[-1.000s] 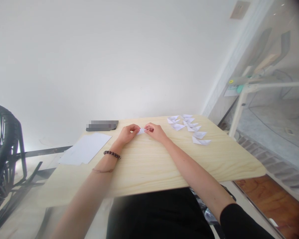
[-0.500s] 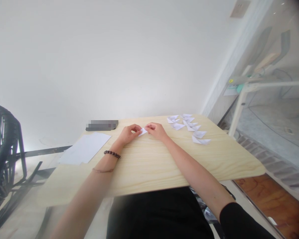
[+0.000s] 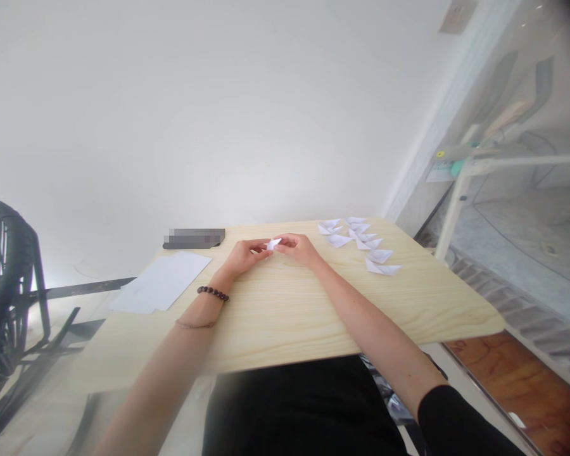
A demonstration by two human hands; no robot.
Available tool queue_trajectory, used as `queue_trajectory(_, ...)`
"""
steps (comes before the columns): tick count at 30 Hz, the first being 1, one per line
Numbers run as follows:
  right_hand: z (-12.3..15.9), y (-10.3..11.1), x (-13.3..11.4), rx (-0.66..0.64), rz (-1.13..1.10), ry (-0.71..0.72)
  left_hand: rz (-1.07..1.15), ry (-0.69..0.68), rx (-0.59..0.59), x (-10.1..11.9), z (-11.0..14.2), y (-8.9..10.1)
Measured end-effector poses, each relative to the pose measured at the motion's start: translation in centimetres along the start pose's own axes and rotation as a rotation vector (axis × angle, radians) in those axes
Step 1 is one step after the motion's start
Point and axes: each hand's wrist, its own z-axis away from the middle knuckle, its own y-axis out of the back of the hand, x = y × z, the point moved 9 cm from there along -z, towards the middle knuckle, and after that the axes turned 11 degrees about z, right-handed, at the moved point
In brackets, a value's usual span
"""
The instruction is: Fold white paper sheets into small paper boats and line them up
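Observation:
A small piece of folded white paper (image 3: 273, 244) is pinched between my two hands, just above the middle of the table. My left hand (image 3: 245, 256) grips its left side between thumb and fingers. On the opposite side, my right hand (image 3: 300, 249) holds it the same way. The fingertips hide part of the paper's edges. Several folded white paper boats (image 3: 339, 240) stand in a loose group to the right of my right hand. Beyond my left wrist lie flat white paper sheets (image 3: 173, 278).
The light wooden table (image 3: 285, 323) stands against a white wall. A dark, partly pixelated object (image 3: 194, 239) lies at its back left. A dark woven chair (image 3: 14, 272) is on the left, and a white metal frame (image 3: 456, 209) stands off the right edge.
The folded paper has turned between my fingers and now points up to the right. Both hands have shifted their grip slightly and stay in nearly the same spot.

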Motion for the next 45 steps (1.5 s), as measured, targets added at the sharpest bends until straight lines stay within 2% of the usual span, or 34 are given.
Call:
queue_trajectory(9, -0.09, -0.23, 0.33, -0.008, 0.042, 0.002, -0.037, -0.019, -0.032, 0.31, -0.05, -0.34)
queue_trajectory(25, -0.05, -0.33, -0.12, 0.002, 0.166, -0.004, -0.067, -0.03, 0.046, 0.03, -0.14, 0.18)
queue_trajectory(35, -0.09, -0.36, -0.04, -0.005, 0.173, 0.018, -0.059, -0.015, 0.045, 0.36, -0.02, 0.06)
queue_trajectory(45, -0.03, -0.32, -0.23, -0.002, 0.224, -0.022, -0.053, -0.018, 0.056, 0.58, 0.04, 0.11)
